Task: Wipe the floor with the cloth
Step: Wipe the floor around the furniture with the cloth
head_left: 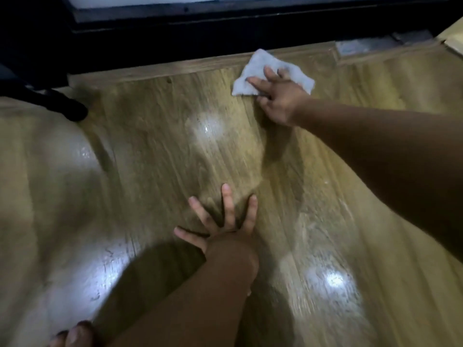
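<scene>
Pale grey-white fabric — the cloth [273, 72] — is spread flat on the floor [155, 136] at the far side of the view, just in front of a dark raised edge [175, 38] that runs across the top. It is pinned under the right hand [275, 98], whose fingers are splayed and pressed down onto it rather than curled round it; the cloth is held by pressure, not clenched. The left hand [225, 224] is laid open on bare floor nearer the camera, fingers fanned, nothing in it, and seems to be used as a prop for the body's weight.

Several things could go wrong from here. The floor looks glossy and possibly damp, so the propping hand could be made to slide if weight is shifted forward with the reach. The cloth could be bunched or flicked out from under the fingers if it is pushed against the raised edge, and the strip along that edge could be missed. Grit caught beneath the fabric could be dragged across the finish.

Wood-grain planks in a yellowish brown make up the surface, with bright light reflections and faint smears visible. A dark object [72, 108] is seen at the left, and toes [75, 334] at the bottom edge. The room is dimly lit, and much of the view is blurred.
</scene>
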The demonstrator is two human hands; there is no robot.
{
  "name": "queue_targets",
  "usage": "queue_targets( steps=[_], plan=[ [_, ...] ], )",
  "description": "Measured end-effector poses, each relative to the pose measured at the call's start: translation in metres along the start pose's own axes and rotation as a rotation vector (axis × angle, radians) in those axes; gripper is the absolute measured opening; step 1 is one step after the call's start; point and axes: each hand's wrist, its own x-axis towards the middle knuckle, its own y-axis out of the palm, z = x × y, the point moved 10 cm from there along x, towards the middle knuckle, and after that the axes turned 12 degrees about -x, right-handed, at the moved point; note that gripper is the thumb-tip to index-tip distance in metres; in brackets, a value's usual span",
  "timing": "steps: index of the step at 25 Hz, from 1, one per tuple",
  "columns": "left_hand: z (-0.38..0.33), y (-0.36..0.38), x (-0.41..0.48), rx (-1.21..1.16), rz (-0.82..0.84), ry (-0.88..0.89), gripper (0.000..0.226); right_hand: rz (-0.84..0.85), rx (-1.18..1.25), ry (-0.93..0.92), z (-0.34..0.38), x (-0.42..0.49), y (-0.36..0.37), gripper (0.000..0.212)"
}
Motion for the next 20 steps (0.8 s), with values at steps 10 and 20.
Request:
queue_targets(
  steps=[10, 20],
  plan=[
    [0.002, -0.004, -0.007, 0.077, -0.054, -0.094, 0.173, -0.053, 0.163, 0.401, 0.03, -0.018, -0.022, 0.056],
    [-0.014, -0.026, -0.043, 0.393, -0.04, -0.065, 0.167, 0.142, 0.152, 0.534, -0.075, -0.372, 0.144, 0.075]
  ],
)
